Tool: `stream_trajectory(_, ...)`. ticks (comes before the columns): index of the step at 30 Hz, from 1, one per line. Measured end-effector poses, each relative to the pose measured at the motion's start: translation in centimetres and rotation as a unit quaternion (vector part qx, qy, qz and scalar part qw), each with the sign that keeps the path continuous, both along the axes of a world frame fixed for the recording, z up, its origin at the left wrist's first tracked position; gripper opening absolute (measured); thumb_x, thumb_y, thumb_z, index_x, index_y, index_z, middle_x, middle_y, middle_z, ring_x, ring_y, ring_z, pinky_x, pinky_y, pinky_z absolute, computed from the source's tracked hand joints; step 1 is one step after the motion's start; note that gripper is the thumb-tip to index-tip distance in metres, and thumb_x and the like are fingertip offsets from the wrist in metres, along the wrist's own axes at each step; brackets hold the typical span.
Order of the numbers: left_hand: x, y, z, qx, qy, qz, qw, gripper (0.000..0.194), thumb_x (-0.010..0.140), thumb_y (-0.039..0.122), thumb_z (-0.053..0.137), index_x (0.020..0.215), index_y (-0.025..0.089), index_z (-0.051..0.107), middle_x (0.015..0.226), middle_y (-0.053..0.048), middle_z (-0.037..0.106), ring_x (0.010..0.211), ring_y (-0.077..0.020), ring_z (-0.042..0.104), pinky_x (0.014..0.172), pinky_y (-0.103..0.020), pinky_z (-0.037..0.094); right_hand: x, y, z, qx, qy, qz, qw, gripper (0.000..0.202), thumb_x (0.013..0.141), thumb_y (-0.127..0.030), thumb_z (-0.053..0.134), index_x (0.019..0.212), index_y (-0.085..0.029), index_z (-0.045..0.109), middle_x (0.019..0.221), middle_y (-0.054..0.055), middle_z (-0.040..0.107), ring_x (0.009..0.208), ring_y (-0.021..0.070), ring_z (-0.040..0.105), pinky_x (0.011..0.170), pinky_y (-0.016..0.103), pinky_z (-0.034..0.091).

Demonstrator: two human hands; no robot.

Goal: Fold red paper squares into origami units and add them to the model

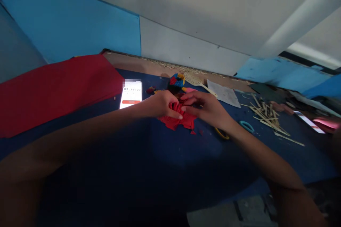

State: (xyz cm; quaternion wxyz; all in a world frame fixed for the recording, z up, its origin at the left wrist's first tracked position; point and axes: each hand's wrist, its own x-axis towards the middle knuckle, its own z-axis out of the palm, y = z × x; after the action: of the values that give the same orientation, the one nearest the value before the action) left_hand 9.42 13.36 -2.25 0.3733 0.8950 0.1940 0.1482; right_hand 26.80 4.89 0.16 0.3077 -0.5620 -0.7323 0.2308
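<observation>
Red pleated paper [173,122], made up of small folded ridges, lies on the dark blue table under both hands. My left hand [165,103] is closed around its left and upper part, thumb and fingers pinching the ridges. From the other side, my right hand [206,108] presses bent fingertips onto the same red paper; its grip is partly hidden. Just behind the hands stands a multicoloured piece of folded paper [176,81] in blue, red and yellow. Between my forearms and the red paper, a yellow loop [222,134] shows beside the right wrist.
A lit phone [131,94] showing a timer stands left of the hands, beside a large red sheet [58,94]. Behind are a hairbrush [195,80] and a white sheet [223,93]. Rightward lie a teal ring [246,126], thin sticks [269,117] and another phone [309,122].
</observation>
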Motion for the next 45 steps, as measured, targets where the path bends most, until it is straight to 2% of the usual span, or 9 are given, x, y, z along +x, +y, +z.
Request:
stream_trajectory(4, 0.1, -0.4, 0.0, 0.061, 0.009, 0.030, 0.998, 0.043, 0.061, 0.049, 0.067, 0.051, 0.015, 0.041, 0.051, 0.005, 0.036, 0.051, -0.0074, 0.035, 0.049, -0.023, 0.022, 0.7, 0.6, -0.5, -0.060, 0.064, 0.001, 0.996, 0.030, 0.070, -0.031, 0.067, 0.098, -0.022, 0.059, 0.077, 0.001, 0.068, 0.071, 0.0171, 0.065, 0.065, 0.030, 0.050)
stream_trajectory(8, 0.1, -1.1, 0.2, 0.055, 0.045, 0.031, 0.997, 0.043, 0.065, 0.046, 0.063, 0.049, 0.016, 0.037, 0.046, 0.007, 0.030, 0.047, -0.0067, 0.031, 0.048, -0.024, 0.020, 0.7, 0.2, -0.2, -0.085, 0.060, 0.027, 0.994, 0.027, 0.070, -0.033, 0.068, 0.094, -0.021, 0.062, 0.083, 0.003, 0.068, 0.078, 0.0179, 0.065, 0.069, 0.030, 0.050)
stream_trajectory(20, 0.1, -1.1, -0.1, 0.050, 0.019, 0.020, 0.998, 0.036, 0.065, 0.040, 0.065, 0.050, 0.014, 0.044, 0.048, 0.005, 0.036, 0.048, -0.0064, 0.035, 0.047, -0.022, 0.023, 0.3, -0.6, 0.1, -0.001, -0.010, 0.046, 0.999, 0.019, 0.074, -0.029, 0.065, 0.091, -0.020, 0.063, 0.079, 0.003, 0.070, 0.075, 0.0156, 0.065, 0.067, 0.026, 0.048)
stream_trajectory(26, -0.1, -0.9, -0.2, 0.028, 0.045, -0.007, 0.999, 0.034, 0.065, 0.042, 0.065, 0.053, 0.013, 0.051, 0.049, 0.005, 0.040, 0.049, -0.0062, 0.038, 0.046, -0.021, 0.021, 0.8, -0.5, -0.4, -0.089, 0.054, 0.111, 0.988, 0.024, 0.077, -0.035, 0.062, 0.093, -0.018, 0.063, 0.082, 0.003, 0.069, 0.074, 0.0145, 0.065, 0.064, 0.025, 0.049)
stream_trajectory(32, -0.4, -0.7, 1.3, -0.014, 0.059, -0.058, 0.997, 0.037, 0.065, 0.039, 0.066, 0.052, 0.013, 0.044, 0.050, 0.007, 0.037, 0.049, -0.0052, 0.035, 0.046, -0.021, 0.023, 5.3, -2.0, -2.4, -0.026, 0.008, -0.054, 0.998, 0.031, 0.072, -0.044, 0.065, 0.092, -0.020, 0.065, 0.085, 0.004, 0.067, 0.072, 0.0156, 0.062, 0.062, 0.026, 0.048)
stream_trajectory(35, -0.5, -0.9, 1.8, -0.024, 0.078, -0.055, 0.995, 0.034, 0.065, 0.038, 0.067, 0.053, 0.013, 0.045, 0.051, 0.006, 0.040, 0.050, -0.0058, 0.038, 0.047, -0.021, 0.025, 7.9, -3.7, -4.0, -0.147, -0.115, -0.019, 0.982, 0.032, 0.070, -0.045, 0.066, 0.092, -0.021, 0.066, 0.076, 0.003, 0.067, 0.065, 0.0171, 0.062, 0.058, 0.027, 0.046)
stream_trajectory(38, -0.4, -1.0, 1.9, -0.023, 0.081, -0.052, 0.995, 0.033, 0.065, 0.038, 0.067, 0.053, 0.013, 0.048, 0.051, 0.005, 0.042, 0.050, -0.0063, 0.039, 0.047, -0.021, 0.024, 8.6, -5.1, -5.6, -0.119, -0.133, 0.008, 0.984, 0.024, 0.075, -0.038, 0.063, 0.090, -0.021, 0.067, 0.089, 0.007, 0.067, 0.079, 0.0197, 0.062, 0.070, 0.031, 0.047)
stream_trajectory(41, -0.4, -1.0, 1.7, -0.027, 0.075, -0.042, 0.996, 0.031, 0.064, 0.039, 0.066, 0.055, 0.013, 0.052, 0.051, 0.005, 0.045, 0.050, -0.0068, 0.040, 0.048, -0.022, 0.025, 7.9, -5.8, -6.1, -0.089, -0.069, -0.007, 0.994, 0.015, 0.079, -0.033, 0.058, 0.083, -0.020, 0.065, 0.089, 0.006, 0.067, 0.083, 0.0188, 0.062, 0.076, 0.031, 0.046)
stream_trajectory(45, -0.4, -0.9, 1.4, -0.017, 0.063, -0.031, 0.997, 0.033, 0.064, 0.042, 0.066, 0.057, 0.013, 0.054, 0.053, 0.004, 0.047, 0.051, -0.0073, 0.041, 0.048, -0.022, 0.026, 6.9, -5.8, -5.1, -0.104, 0.100, -0.083, 0.986, 0.022, 0.071, -0.035, 0.067, 0.087, -0.020, 0.061, 0.080, 0.003, 0.066, 0.072, 0.0151, 0.061, 0.066, 0.027, 0.047)
